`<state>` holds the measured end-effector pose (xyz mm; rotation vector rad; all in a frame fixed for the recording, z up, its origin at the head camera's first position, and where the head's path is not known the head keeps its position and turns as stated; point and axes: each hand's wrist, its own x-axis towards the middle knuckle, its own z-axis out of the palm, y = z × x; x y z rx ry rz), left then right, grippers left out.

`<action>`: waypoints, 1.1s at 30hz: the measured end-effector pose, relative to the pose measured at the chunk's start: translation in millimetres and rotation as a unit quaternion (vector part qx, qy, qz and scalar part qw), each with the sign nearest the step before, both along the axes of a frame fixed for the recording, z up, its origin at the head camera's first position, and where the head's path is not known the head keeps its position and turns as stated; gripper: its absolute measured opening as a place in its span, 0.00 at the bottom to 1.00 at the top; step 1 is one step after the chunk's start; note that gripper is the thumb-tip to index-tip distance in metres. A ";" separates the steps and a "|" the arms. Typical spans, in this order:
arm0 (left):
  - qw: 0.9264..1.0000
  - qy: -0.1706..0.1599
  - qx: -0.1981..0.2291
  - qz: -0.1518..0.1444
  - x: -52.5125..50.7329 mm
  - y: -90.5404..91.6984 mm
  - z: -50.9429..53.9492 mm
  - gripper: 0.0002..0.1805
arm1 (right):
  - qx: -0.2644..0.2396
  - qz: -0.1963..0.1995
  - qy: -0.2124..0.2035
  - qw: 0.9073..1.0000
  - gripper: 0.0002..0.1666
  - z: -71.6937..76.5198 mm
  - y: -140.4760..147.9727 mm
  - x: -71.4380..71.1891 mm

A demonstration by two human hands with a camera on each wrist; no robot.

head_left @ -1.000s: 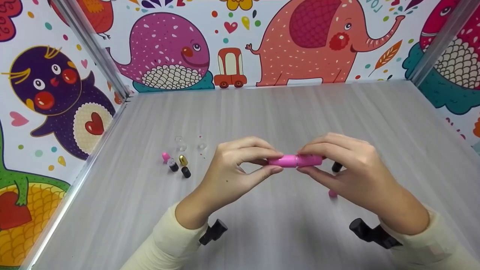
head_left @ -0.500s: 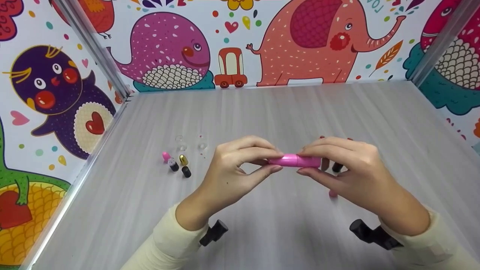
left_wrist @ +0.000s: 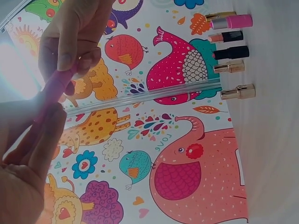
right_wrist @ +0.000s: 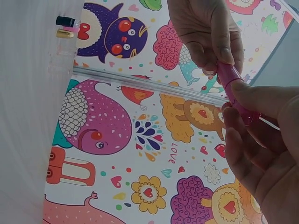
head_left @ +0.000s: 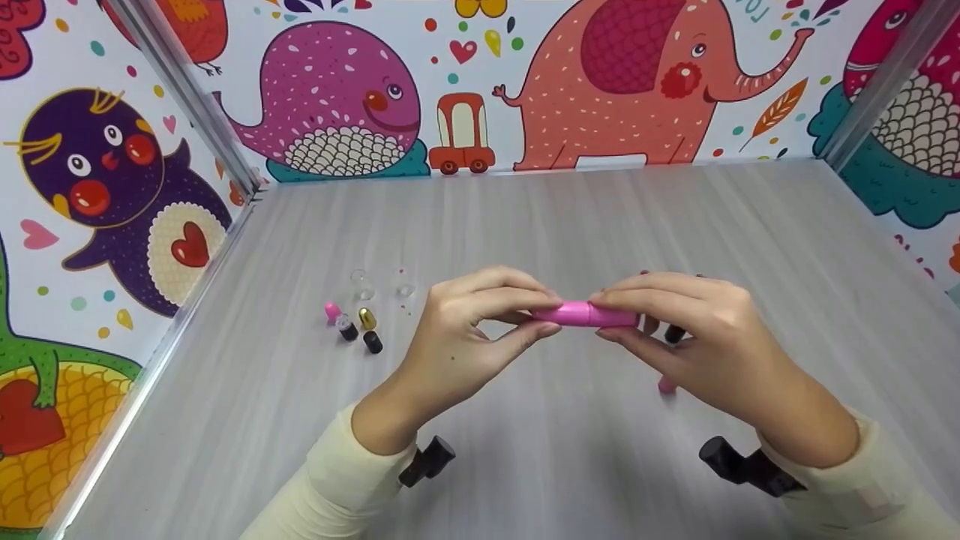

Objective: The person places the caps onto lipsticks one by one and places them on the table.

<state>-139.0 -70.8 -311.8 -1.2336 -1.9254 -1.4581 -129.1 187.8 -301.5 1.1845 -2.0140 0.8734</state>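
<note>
Pink tube (head_left: 574, 313), pinched by left hand (head_left: 469, 326) and right hand (head_left: 705, 324), black item (head_left: 673, 334) (partly hidden) behind

Facing a white back wall (head_left: 504, 79) printed with a purple whale (head_left: 337, 97) and coral elephant (head_left: 622, 120), behind a grey streaked bench (head_left: 540, 225). Meeting patterned side walls (head_left: 82, 277) at metal strips (head_left: 185, 97). Glaring with white light (left_wrist: 16, 70) in the left wrist view.

Free room between pink tube (head_left: 576, 314) and patterned back wall (head_left: 499, 75)

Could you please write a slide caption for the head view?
Left grip and right grip pinch opposite ends of a pink tube above a grey table, before a cartoon-covered wall.
</note>
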 end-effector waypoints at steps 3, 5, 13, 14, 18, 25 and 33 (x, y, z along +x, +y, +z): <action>1.000 -0.004 -0.004 -0.001 -1.0 -1.1 0.5 0.09 | -0.001 0.002 -0.001 1.000 0.22 0.5 -1.2 -0.6; 1.000 -0.005 -0.004 -0.003 -1.3 -1.1 -0.2 0.09 | -0.001 0.003 -0.002 1.000 0.22 0.1 -1.3 -0.5; 1.000 -0.005 -0.004 -0.007 -1.0 -0.9 0.0 0.08 | -0.003 0.003 0.015 1.000 0.21 -1.6 -2.1 -1.9; 1.000 -0.006 -0.003 -0.007 -0.9 -0.9 0.1 0.08 | -0.006 0.007 0.019 1.000 0.20 -2.0 -2.5 -2.3; 1.000 -0.007 -0.001 -0.007 -0.2 -0.7 0.4 0.08 | -0.015 0.017 0.030 0.999 0.18 -3.5 -3.8 -3.5; 1.000 -0.005 -0.002 -0.006 -0.2 -1.2 1.1 0.08 | -0.010 0.008 0.029 0.999 0.20 -3.1 -4.1 -2.7; 1.000 -0.011 -0.004 -0.007 -0.3 -1.1 1.2 0.08 | -0.008 0.004 0.028 1.000 0.21 -3.0 -4.0 -1.7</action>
